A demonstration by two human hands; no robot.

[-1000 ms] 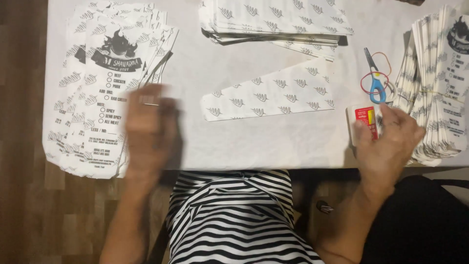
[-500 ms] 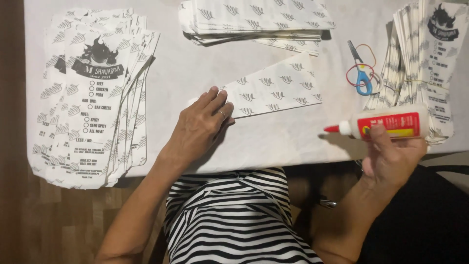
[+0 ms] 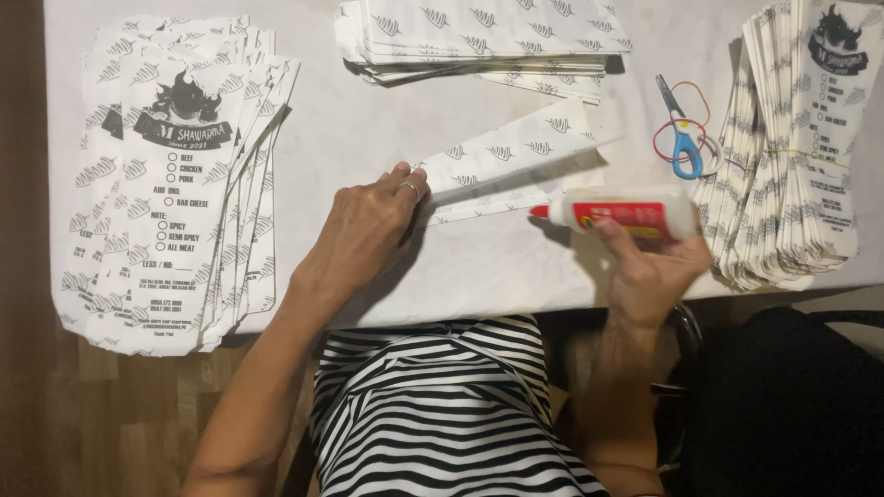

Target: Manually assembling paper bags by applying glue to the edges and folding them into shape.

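Note:
My left hand (image 3: 368, 230) presses on the left end of a folded, patterned paper sheet (image 3: 516, 161) lying on the white table (image 3: 387, 120), lifting its upper flap slightly. My right hand (image 3: 649, 262) grips a white glue bottle (image 3: 622, 213) with a red label, held sideways. Its red nozzle points left at the lower edge of the sheet. A ring shows on a left finger.
A fanned stack of printed paper bags (image 3: 170, 175) lies at the left. Another stack of patterned sheets (image 3: 483, 37) sits at the back. More printed bags (image 3: 796, 147) stand at the right, beside blue-handled scissors (image 3: 680, 129) and rubber bands.
My left hand moved from the left stack onto the folded sheet and raised its flap. My right hand lifted the glue bottle and brought its nozzle leftward to the sheet.

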